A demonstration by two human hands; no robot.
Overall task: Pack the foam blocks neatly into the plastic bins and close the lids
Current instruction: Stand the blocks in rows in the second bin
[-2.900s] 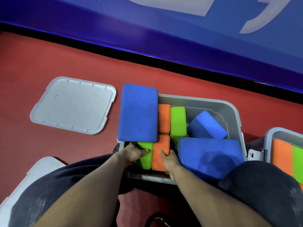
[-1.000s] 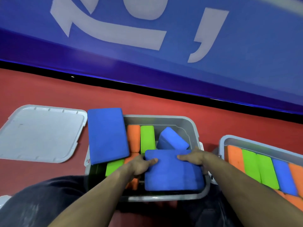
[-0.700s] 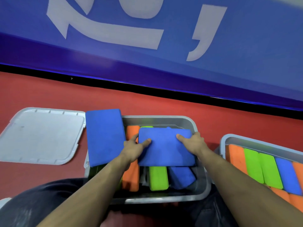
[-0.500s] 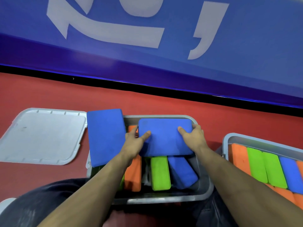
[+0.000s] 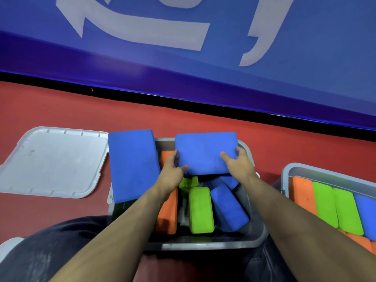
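Below the wrists, an orange block (image 5: 167, 212), a green block (image 5: 200, 210) and a tilted blue block (image 5: 228, 210) fill the gray bin (image 5: 203, 244). The left hand (image 5: 173, 171) and right hand (image 5: 239, 164) grasp a flat blue block (image 5: 205, 152) over the bin's far rim, possibly resting on it. Left of the left hand, another blue slab (image 5: 133, 164) overhangs the bin edge; farther left lies a lid (image 5: 53, 161).

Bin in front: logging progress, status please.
Both hands, left and right, grip a blue block over the bin. Blocks inside loose. Another blue block across the left rim. Lid off.
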